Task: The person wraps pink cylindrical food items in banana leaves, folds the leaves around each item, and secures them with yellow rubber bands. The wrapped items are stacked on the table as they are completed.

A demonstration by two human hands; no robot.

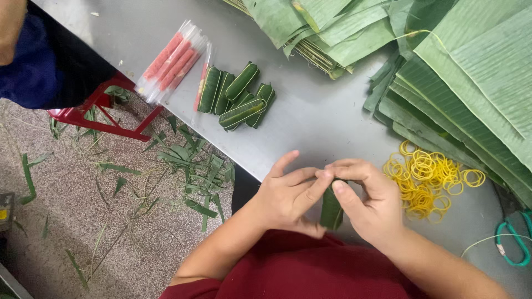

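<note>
Both hands meet at the lower middle of the frame, over the near edge of the grey table [310,119]. Left hand [288,196] is curled, its fingers [310,191] pressed against the top of a green leaf roll [331,210]; right hand [368,202] is curled too, thumb and forefinger pinching the same roll from the other side. That roll stands nearly upright between the two hands, its upper end hidden by the fingertips, its lower end just above a red shirt [310,271]. Just right of the right hand lies a loose heap of yellow bands [429,180] on the table. Stacked leaves [471,72] fill the upper right, with more folded ones at the top middle. Above and left of the hands, well apart from them, sits a small pile of finished rolls [238,97], and beside it, at the table's edge, clear packets of pink sticks [174,61]. Green-handled scissors [515,243] show at the right edge, partly cut off. Leaf scraps [188,166] litter the floor at lower left, near a red stool [100,111]. Another person's dark blue sleeve [33,66] is in the upper left corner.
</note>
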